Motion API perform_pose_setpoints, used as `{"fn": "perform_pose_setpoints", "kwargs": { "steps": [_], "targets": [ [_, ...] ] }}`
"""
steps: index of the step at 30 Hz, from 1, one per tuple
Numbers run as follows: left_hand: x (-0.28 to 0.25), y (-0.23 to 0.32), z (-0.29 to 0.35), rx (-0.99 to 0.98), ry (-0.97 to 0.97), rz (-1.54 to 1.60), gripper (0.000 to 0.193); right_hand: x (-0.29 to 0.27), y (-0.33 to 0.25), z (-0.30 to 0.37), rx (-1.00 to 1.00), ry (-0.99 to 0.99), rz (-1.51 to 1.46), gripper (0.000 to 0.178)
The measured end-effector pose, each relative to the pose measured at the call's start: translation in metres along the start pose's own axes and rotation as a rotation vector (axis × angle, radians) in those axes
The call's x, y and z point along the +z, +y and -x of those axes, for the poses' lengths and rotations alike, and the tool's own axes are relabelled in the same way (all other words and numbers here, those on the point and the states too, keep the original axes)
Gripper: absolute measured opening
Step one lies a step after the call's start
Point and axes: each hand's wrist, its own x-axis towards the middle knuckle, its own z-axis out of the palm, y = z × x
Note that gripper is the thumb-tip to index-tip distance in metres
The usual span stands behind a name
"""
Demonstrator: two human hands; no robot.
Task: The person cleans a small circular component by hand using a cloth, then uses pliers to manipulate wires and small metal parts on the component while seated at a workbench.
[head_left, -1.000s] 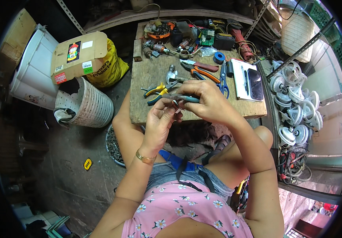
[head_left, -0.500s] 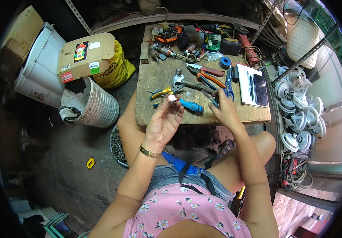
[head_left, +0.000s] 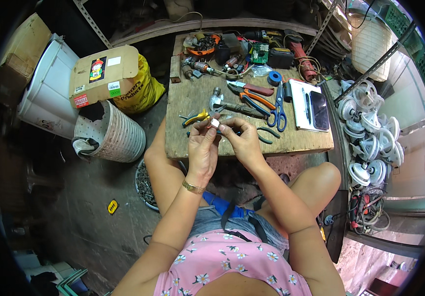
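Observation:
A small block-shaped part, whitish with a coppery edge, is pinched in the fingertips of my left hand. My right hand meets it from the other side, thumb and finger closed at its edge. What exactly the part is, I cannot make out. Just beyond the hands, yellow-handled pliers and a hammer lie on the wooden table. Green-handled pliers rest right of my right hand, partly hidden by it. Blue-handled scissors and orange-and-blue pliers lie farther back.
A notebook with a pen and a phone lies at the table's right. Motors, a green circuit board and an orange bowl crowd the back. White baskets stand left; white plastic wheel-like parts are piled right.
My right hand has let go of the green-handled pliers, which now lie on the table, and has moved left to the small part. My left hand has turned inward, still holding it.

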Motion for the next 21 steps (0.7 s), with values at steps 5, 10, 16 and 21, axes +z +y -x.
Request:
{"fn": "perform_pose_setpoints", "kwargs": {
  "steps": [5, 10, 16, 21],
  "targets": [
    [-0.003, 0.005, -0.004, 0.124, -0.06, -0.236, 0.033, 0.0, 0.009, -0.003, 0.002, -0.001, 0.074, 0.015],
    [-0.005, 0.007, -0.004, 0.124, -0.044, -0.23, 0.036, -0.003, 0.001, -0.007, -0.204, -0.037, 0.402, 0.015],
    [0.0, 0.001, -0.003, -0.012, 0.129, 0.068, 0.034, 0.003, -0.009, -0.011, -0.629, 0.051, 0.897, 0.017],
    [0.003, 0.0, -0.012, 0.201, 0.06, -0.284, 0.033, 0.007, -0.003, -0.012, -0.636, 0.067, 0.742, 0.02]
  ]
}}
